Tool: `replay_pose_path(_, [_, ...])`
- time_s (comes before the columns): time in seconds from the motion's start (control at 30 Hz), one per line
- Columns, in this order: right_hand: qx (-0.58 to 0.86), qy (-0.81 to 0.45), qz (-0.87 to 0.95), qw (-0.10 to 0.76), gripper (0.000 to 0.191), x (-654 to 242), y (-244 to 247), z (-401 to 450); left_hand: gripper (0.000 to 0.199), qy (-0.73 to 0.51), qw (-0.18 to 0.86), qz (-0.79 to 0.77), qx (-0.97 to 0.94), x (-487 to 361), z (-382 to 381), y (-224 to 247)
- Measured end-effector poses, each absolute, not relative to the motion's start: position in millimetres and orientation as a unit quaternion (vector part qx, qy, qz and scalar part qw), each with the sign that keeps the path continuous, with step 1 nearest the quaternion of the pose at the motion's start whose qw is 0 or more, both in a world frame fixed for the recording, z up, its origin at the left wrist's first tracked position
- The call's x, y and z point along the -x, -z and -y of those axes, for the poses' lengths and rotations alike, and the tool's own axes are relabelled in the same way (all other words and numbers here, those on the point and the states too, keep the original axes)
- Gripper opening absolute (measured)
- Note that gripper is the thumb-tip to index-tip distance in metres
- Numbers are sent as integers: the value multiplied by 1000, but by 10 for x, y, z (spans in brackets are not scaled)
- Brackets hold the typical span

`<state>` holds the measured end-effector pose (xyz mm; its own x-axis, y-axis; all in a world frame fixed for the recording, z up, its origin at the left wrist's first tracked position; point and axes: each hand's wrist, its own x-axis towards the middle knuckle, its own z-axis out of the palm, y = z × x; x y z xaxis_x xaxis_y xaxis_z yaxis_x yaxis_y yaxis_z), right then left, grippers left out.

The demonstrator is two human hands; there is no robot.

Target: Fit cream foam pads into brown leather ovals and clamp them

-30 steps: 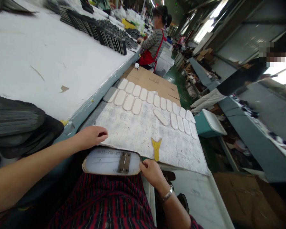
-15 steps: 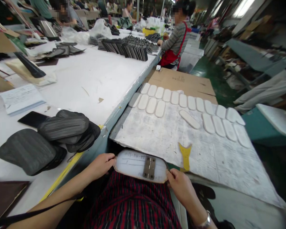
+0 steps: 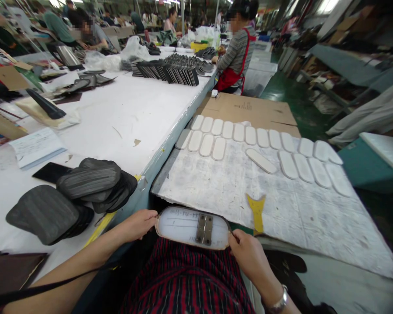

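An oval translucent white plate [image 3: 180,225] with a dark rim and a metal hinge [image 3: 204,229] hangs level above my lap. My left hand [image 3: 143,224] pinches its left end, and my right hand [image 3: 247,250] pinches its right end. Beyond it, a yellow Y-shaped tool [image 3: 257,212] lies at the near edge of the whitish board [image 3: 216,183]. White oval pieces [image 3: 218,148] are laid in rows on that board, with one slanted piece [image 3: 260,160] apart from them. Dark grey oval pieces [image 3: 46,213] are piled to the left of my left hand.
The white table [image 3: 111,109] runs along the left, bearing a notepad [image 3: 36,146] and stacked dark pieces [image 3: 180,72]. A person in a red apron [image 3: 237,56] is beside its far end. Cardboard [image 3: 249,109] lies behind the board; a teal bin [image 3: 373,161] is at right.
The view has shifted slightly, so the things on the left table appear a little farther right and the near pile lower. Both hands keep hold of the oval plate, which has barely moved.
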<state>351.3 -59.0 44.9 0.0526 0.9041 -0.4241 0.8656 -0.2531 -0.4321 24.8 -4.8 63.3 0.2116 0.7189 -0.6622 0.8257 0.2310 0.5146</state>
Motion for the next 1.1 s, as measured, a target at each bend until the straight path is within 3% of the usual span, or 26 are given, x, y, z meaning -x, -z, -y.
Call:
replay_pose_path(0.23, [715, -277, 642, 20, 31, -3490, -474, 636, 34, 49, 368, -583, -723, -252, -27, -573])
replay_pose_path(0.7, [712, -213, 669, -17, 32, -3489, -550, 559, 32, 66, 413, -579, -699, -268, -273, -462])
replay_pose_path(1.1, [719, -306, 618, 85, 27, -3538, -497, 540, 44, 104, 353, -539, -758, -240, -296, -419])
